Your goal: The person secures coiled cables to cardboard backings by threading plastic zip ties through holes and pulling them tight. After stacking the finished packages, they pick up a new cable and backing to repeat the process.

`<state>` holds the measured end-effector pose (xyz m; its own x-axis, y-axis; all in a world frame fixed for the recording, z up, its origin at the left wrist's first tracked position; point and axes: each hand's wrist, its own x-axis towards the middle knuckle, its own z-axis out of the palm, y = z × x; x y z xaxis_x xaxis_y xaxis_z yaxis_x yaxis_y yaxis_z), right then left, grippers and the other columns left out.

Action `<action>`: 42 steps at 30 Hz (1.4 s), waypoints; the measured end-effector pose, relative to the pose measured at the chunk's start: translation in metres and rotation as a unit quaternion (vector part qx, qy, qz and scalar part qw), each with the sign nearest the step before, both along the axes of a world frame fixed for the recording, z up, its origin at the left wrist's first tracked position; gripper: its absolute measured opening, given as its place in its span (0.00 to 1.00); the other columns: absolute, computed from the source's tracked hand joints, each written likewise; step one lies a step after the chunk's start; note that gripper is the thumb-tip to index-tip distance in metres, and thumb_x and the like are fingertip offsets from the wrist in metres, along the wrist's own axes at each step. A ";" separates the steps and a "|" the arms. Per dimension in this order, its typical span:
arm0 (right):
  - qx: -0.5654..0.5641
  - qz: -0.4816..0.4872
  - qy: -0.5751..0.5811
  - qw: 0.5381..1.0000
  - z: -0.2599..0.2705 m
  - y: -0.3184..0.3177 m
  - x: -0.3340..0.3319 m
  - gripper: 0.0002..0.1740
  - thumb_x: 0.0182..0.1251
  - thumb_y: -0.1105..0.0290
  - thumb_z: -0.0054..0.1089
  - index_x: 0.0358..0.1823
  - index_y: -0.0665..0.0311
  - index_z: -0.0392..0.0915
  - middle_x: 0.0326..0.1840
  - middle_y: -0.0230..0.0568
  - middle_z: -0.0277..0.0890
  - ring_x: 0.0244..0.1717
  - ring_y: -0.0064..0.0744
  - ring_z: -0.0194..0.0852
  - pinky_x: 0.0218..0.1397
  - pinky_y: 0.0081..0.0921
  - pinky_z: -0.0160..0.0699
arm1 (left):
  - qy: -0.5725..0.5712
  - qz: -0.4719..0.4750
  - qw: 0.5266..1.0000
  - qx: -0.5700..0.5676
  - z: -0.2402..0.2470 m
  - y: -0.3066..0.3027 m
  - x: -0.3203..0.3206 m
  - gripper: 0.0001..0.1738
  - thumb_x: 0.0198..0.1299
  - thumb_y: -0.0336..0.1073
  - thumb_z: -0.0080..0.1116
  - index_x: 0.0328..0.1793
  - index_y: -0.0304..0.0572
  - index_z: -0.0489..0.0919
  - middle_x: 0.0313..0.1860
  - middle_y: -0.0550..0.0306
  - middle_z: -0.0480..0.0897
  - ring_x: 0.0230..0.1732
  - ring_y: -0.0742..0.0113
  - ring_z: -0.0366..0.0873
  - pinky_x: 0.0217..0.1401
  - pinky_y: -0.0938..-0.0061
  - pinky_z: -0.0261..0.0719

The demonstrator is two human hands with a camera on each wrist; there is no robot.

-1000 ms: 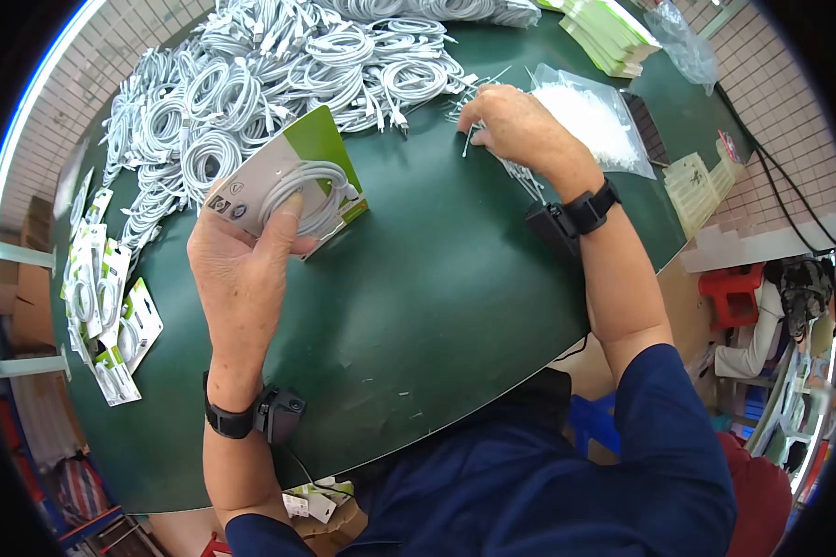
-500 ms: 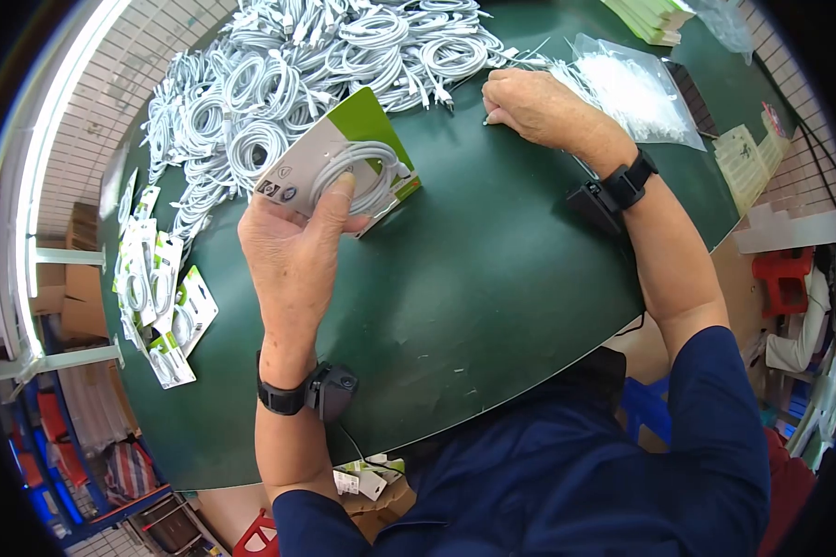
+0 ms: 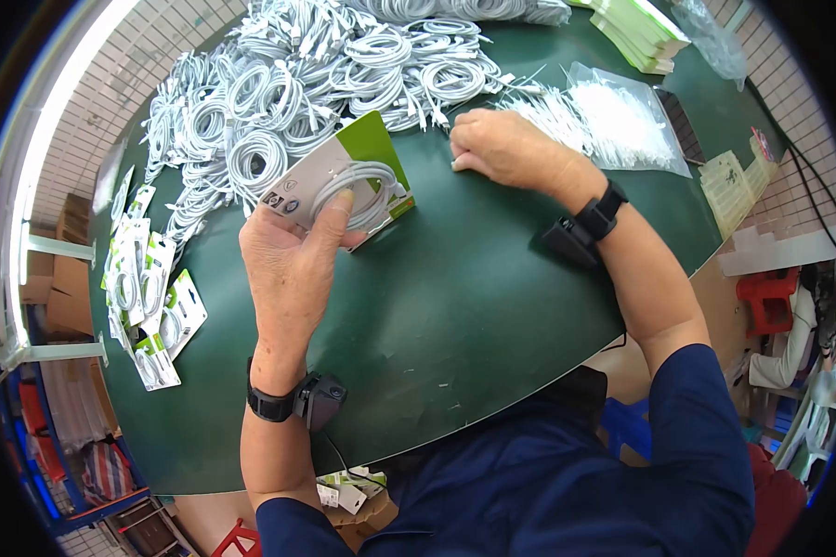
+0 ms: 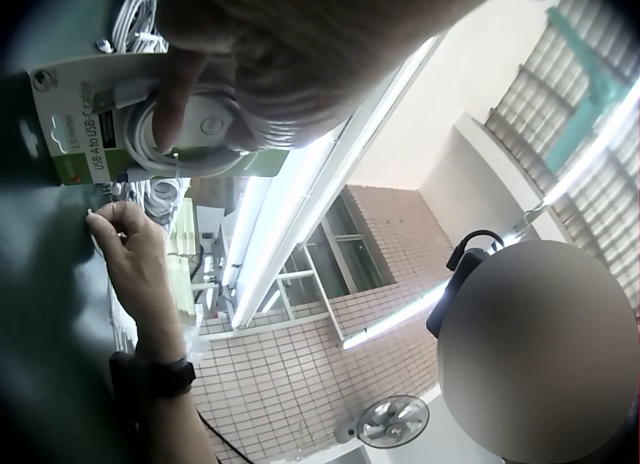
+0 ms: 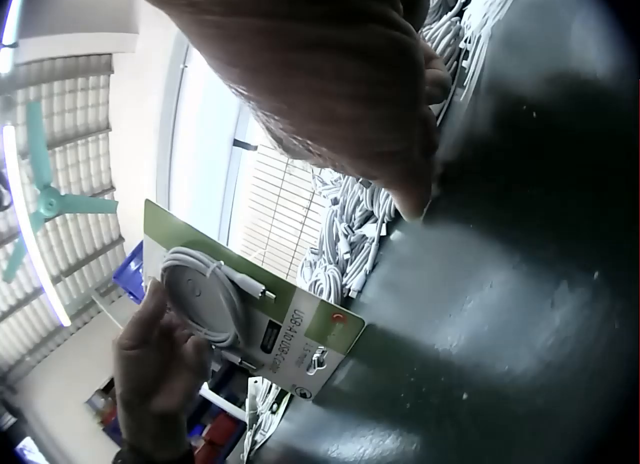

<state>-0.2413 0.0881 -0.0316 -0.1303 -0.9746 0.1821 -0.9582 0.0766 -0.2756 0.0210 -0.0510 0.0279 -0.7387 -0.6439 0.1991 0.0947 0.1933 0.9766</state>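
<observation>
My left hand point(image 3: 293, 251) holds up a white-and-green packaging card point(image 3: 358, 144). Under its thumb, a coiled white USB cable point(image 3: 381, 174) lies against the card. Print on the card point(image 4: 85, 114) reads USB-A to USB-C cable in the left wrist view. My right hand point(image 3: 511, 153) is low over the green table, its fingers curled and the thumb against the index finger. A small pale tip shows at the fingertips of that hand point(image 4: 135, 264) in the left wrist view, like the end of a thin white cable tie; the rest is hidden.
A big heap of coiled cables point(image 3: 279, 88) covers the far left. Carded cables point(image 3: 144, 278) lie at the left edge. White ties spill from a clear bag point(image 3: 627, 121) behind my right hand. Stacked green-white cards point(image 3: 636, 37) stand at the back right, near a pale plastic tray point(image 3: 734, 190).
My right hand has drawn away from the loose white ties, toward the card and slightly nearer my body. My left hand keeps its hold on the card and cable. The head view has shifted.
</observation>
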 end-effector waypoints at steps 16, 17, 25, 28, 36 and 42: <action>-0.125 -0.059 -0.431 0.891 0.064 0.017 0.037 0.05 0.77 0.71 0.65 0.44 0.65 0.85 0.32 0.30 0.86 0.30 0.15 0.84 0.30 0.15 0.77 | 0.108 -0.013 0.992 -0.062 0.001 0.004 0.008 0.12 0.69 0.30 0.72 0.56 0.32 0.90 0.50 0.49 0.91 0.48 0.67 0.88 0.50 0.74 0.87; -0.127 -0.058 -0.453 0.880 0.064 0.017 0.041 0.05 0.78 0.71 0.64 0.44 0.65 0.84 0.32 0.31 0.86 0.29 0.15 0.83 0.30 0.15 0.77 | 0.129 0.000 0.988 -0.080 0.001 0.003 0.007 0.13 0.68 0.29 0.73 0.56 0.33 0.90 0.51 0.48 0.91 0.49 0.66 0.88 0.52 0.73 0.87; -0.113 -0.032 -0.411 0.904 0.059 0.013 0.061 0.06 0.82 0.71 0.59 0.46 0.65 0.80 0.38 0.33 0.87 0.32 0.15 0.79 0.36 0.17 0.80 | 0.107 0.063 0.946 -0.300 -0.009 -0.013 0.000 0.16 0.62 0.24 0.75 0.56 0.36 0.90 0.52 0.47 0.91 0.52 0.63 0.89 0.56 0.72 0.86; -0.113 -0.035 -0.407 0.906 0.059 0.012 0.065 0.06 0.83 0.71 0.58 0.46 0.65 0.80 0.37 0.32 0.86 0.31 0.16 0.77 0.36 0.18 0.79 | 0.097 0.060 0.949 -0.294 -0.011 -0.016 0.000 0.16 0.62 0.25 0.76 0.56 0.36 0.90 0.53 0.47 0.91 0.52 0.61 0.90 0.56 0.71 0.86; -0.173 -0.046 -0.287 0.941 0.052 0.010 0.059 0.07 0.82 0.70 0.61 0.46 0.68 0.81 0.32 0.39 0.84 0.29 0.27 0.81 0.35 0.25 0.80 | 0.096 0.061 0.930 -0.351 -0.021 -0.022 -0.003 0.18 0.59 0.26 0.78 0.56 0.36 0.89 0.54 0.45 0.90 0.55 0.54 0.90 0.57 0.67 0.86; -0.287 0.018 -0.135 0.948 0.043 0.007 0.054 0.05 0.76 0.75 0.65 0.47 0.68 0.85 0.41 0.43 0.86 0.34 0.32 0.83 0.37 0.25 0.82 | 0.095 0.056 0.915 -0.387 -0.025 -0.024 -0.004 0.19 0.56 0.26 0.80 0.55 0.36 0.89 0.54 0.46 0.90 0.59 0.50 0.89 0.60 0.64 0.87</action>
